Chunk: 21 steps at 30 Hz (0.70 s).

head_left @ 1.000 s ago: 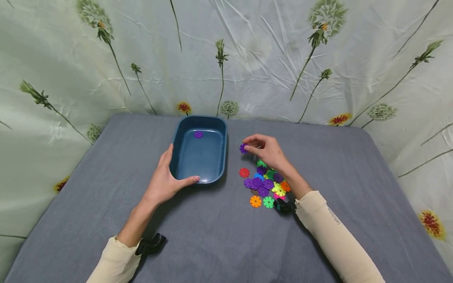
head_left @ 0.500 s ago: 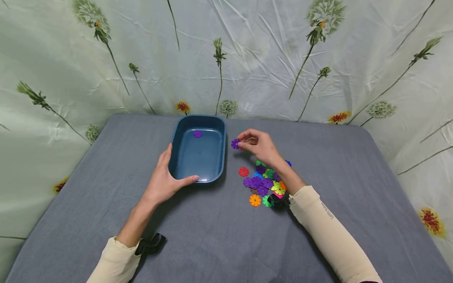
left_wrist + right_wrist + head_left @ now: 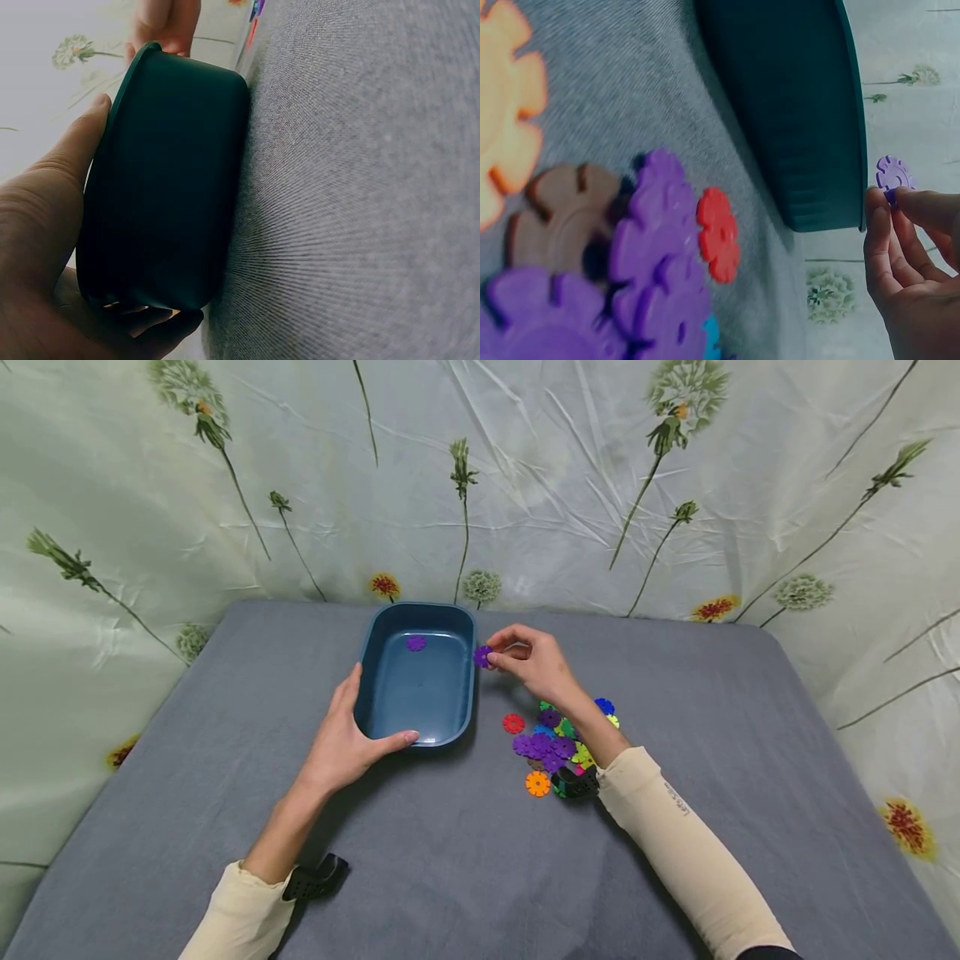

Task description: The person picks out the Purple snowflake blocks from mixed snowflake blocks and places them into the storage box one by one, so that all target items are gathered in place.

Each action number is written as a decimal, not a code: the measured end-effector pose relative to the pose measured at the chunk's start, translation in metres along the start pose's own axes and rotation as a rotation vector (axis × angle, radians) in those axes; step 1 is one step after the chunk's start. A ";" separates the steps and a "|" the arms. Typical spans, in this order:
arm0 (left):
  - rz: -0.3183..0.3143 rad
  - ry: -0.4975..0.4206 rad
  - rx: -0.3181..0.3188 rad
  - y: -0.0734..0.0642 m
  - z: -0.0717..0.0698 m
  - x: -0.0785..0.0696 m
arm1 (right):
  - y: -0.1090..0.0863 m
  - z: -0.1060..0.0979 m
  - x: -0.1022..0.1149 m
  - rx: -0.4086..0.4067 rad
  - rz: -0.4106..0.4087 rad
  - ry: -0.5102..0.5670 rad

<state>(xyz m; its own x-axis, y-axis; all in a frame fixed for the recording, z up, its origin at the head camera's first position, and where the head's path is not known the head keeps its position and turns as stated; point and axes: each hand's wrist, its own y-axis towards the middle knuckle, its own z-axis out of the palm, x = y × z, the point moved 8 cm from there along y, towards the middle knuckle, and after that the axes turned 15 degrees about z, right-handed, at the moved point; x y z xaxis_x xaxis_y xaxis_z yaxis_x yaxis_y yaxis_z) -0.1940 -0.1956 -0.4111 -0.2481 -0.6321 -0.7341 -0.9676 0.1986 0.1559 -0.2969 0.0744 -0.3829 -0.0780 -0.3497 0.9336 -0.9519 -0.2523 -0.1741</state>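
A dark blue plastic tub [image 3: 420, 733] stands on the grey cloth. My left hand [image 3: 341, 747] holds its near left corner, thumb over the front rim and fingers along the left side. One purple notched disc [image 3: 416, 643] lies inside, toward the far end. Between thumb and fingertips, my right hand [image 3: 536, 664] pinches another purple disc [image 3: 894, 174], right at the tub's right rim in the head view. Below that forearm spreads a pile of notched discs, with several purple ones [image 3: 540, 746] in front, partly hidden by the arm.
Around the pile lie a red disc [image 3: 513, 723], an orange disc [image 3: 537, 783] and a blue disc [image 3: 604, 706]. A brown disc [image 3: 566, 217] sits among the purple ones. Behind the table [image 3: 712, 710] hangs a flower-printed curtain [image 3: 555, 485].
My right hand has moved left and slightly away from me, carrying the purple disc from beside the pile to the tub's right rim. The left hand keeps its hold on the tub.
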 end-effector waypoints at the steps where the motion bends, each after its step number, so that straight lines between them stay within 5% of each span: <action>1: 0.000 0.000 0.000 0.000 0.000 0.000 | 0.000 0.001 0.002 -0.001 -0.003 0.004; 21: 0.003 -0.012 -0.019 0.000 0.000 0.001 | 0.004 0.019 0.026 -0.019 -0.101 0.066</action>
<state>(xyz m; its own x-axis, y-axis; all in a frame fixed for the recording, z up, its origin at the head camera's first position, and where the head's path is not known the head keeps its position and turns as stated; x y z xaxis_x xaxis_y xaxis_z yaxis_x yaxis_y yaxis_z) -0.1946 -0.1958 -0.4121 -0.2509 -0.6225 -0.7413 -0.9675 0.1862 0.1711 -0.2966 0.0473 -0.3657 -0.0001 -0.2627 0.9649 -0.9612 -0.2660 -0.0725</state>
